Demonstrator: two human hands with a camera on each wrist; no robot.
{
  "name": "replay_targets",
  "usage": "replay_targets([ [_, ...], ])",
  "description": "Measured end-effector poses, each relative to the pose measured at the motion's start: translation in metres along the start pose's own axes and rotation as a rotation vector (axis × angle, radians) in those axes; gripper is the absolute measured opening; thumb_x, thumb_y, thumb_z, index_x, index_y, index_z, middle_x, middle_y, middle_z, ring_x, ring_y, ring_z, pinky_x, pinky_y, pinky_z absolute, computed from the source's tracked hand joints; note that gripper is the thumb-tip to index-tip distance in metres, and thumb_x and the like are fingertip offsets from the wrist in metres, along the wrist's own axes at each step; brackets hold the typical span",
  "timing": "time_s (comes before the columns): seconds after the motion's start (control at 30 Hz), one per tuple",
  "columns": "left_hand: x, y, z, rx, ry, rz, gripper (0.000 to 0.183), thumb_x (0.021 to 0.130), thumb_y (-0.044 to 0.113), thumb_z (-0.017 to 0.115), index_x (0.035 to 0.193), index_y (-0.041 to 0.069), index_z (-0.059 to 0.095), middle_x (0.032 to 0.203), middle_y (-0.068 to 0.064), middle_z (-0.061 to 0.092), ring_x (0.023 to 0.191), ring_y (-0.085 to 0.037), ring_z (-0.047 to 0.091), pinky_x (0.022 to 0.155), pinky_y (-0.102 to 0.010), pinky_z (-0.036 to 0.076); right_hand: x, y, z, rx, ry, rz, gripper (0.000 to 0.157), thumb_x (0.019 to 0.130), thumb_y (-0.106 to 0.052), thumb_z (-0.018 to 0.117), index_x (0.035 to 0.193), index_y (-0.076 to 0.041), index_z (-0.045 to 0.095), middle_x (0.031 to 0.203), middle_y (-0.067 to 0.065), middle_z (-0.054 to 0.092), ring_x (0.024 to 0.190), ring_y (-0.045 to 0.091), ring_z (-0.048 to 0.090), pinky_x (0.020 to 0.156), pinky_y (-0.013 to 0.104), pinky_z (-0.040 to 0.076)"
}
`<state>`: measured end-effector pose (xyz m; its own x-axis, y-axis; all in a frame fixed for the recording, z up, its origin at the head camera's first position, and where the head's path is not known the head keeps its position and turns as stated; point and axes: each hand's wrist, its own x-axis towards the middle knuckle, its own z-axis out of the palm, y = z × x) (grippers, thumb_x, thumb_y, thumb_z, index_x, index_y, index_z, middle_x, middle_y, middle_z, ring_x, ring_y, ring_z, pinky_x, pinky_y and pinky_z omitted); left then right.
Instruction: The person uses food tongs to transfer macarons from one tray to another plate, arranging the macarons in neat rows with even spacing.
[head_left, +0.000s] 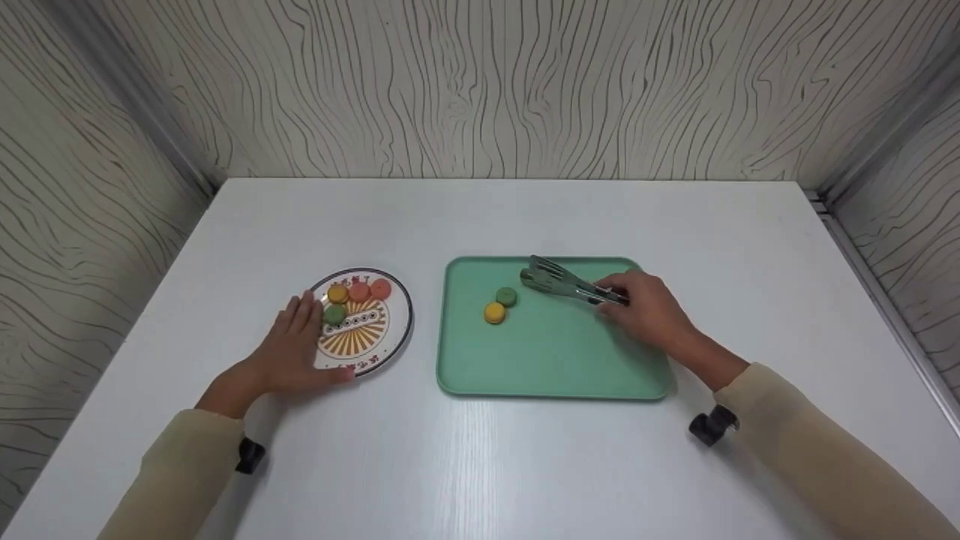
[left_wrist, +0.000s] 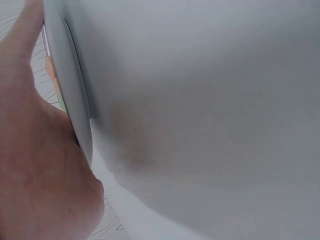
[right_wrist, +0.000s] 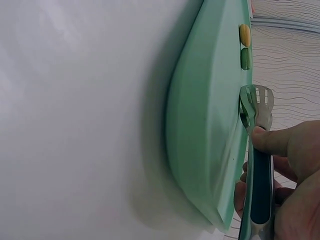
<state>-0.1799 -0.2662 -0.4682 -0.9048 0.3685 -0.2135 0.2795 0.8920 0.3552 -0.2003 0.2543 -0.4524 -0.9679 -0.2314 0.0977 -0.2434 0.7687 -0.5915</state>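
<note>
Counter [head_left: 465, 465], white; near edge cut off in the head view.

Left hand [head_left: 289, 356], one: straight fingers laid along the plate's left rim, thumb at its near rim, covering part of it; fingertips out of the left wrist view. Right hand [head_left: 649, 311], one: fingers grasping the tongs' handle, partly hiding it. Sleeves [head_left: 817, 450], two, beige, cut off below.

Tongs [head_left: 566, 286], one pair, dark handle, slotted heads slightly apart, at the tray's far edge; whether they touch the tray is hard to tell.

Plate [head_left: 399, 322], one, dark-rimmed, nearer the counter's left edge than its right. Holds four macarons: one yellow [head_left: 338, 293], two pink [head_left: 370, 290], one green [head_left: 334, 315], toward its far side.

Tray [head_left: 555, 360], one, green, right of the plate, its near right corner toward the right sleeve. Holds two macarons, touching in the head view: one green [head_left: 506, 297], one yellow [head_left: 494, 313], left of the tongs.

Writing: red characters at the plate's far and near rim, too small to read, the far ones partly covered by macarons.
</note>
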Motion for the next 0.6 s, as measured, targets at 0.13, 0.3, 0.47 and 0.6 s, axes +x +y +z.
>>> replay_targets([
  [0.13,-0.0014,0.0012,-0.0021,0.002,-0.013,-0.003,0.129,0.083,0.069,0.068,0.154,-0.019,0.006,0.163,-0.037,-0.006,0.151,-0.053,-0.008,0.119,-0.067,0.003,-0.0002,0.0013,0.0007,0.007,-0.007,0.011,0.031,0.092,-0.006,0.075,0.121,0.003,0.072,0.106,0.018,0.067,0.086,0.024,0.053,0.077,0.04,0.046],
  [0.3,-0.0018,0.002,-0.0037,0.003,-0.019,-0.006,0.129,0.083,0.07,0.067,0.154,-0.019,0.005,0.163,-0.037,-0.007,0.151,-0.053,-0.008,0.119,-0.066,0.003,-0.0006,0.0005,0.0007,-0.002,-0.002,0.007,0.031,0.092,-0.007,0.075,0.121,0.003,0.072,0.105,0.017,0.067,0.085,0.024,0.053,0.076,0.041,0.045],
  [0.47,-0.0012,0.0019,-0.0036,0.004,-0.017,-0.005,0.129,0.083,0.069,0.068,0.154,-0.018,0.005,0.163,-0.037,-0.007,0.151,-0.052,-0.009,0.12,-0.066,0.003,-0.0009,0.0,0.001,-0.013,0.012,-0.005,0.028,0.092,-0.006,0.074,0.119,0.002,0.073,0.102,0.016,0.067,0.083,0.023,0.051,0.075,0.04,0.044],
  [0.6,-0.0008,0.0008,-0.0031,0.009,-0.016,-0.007,0.129,0.083,0.07,0.067,0.154,-0.018,0.005,0.163,-0.037,-0.007,0.151,-0.052,-0.009,0.12,-0.065,0.003,-0.0012,-0.0001,0.0014,-0.019,0.02,-0.012,0.027,0.092,-0.005,0.074,0.118,0.002,0.074,0.1,0.015,0.067,0.081,0.023,0.05,0.073,0.04,0.042],
])
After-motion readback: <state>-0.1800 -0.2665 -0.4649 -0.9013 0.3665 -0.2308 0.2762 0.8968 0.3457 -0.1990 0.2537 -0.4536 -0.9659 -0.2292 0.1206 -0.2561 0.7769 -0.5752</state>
